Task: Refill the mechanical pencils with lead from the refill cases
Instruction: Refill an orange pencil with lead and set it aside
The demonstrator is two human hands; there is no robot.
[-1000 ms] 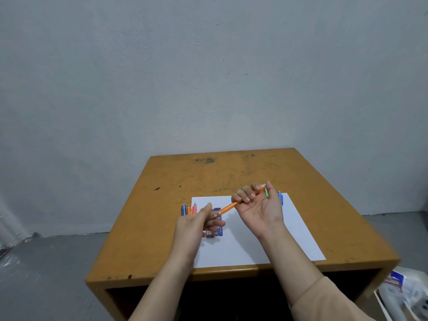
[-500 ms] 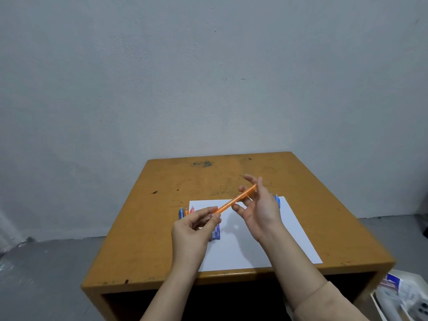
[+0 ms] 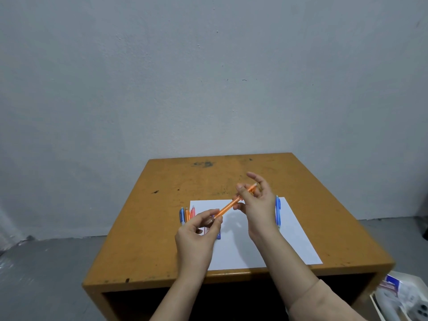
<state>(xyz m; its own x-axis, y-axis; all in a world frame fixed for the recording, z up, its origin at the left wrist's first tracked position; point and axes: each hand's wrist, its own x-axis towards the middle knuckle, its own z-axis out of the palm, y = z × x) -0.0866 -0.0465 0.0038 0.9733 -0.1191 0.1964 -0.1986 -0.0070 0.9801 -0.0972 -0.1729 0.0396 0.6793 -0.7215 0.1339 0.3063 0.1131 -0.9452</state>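
Got orange pencil (image 3: 231, 203) tilted in air over desk (image 3: 143, 239). My left hand (image 3: 196, 232) pinches lower end, right hand (image 3: 257, 205) pinches upper part, index finger sticking out. Refill cases (image 3: 217, 235) lie on paper (image 3: 254, 246) under my left hand, spare pencils (image 3: 186, 214) just beside.

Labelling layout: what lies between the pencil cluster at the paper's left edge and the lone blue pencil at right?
Head view: white paper, refill cases on it near the cluster; above, left hand and right hand hold an orange pencil.
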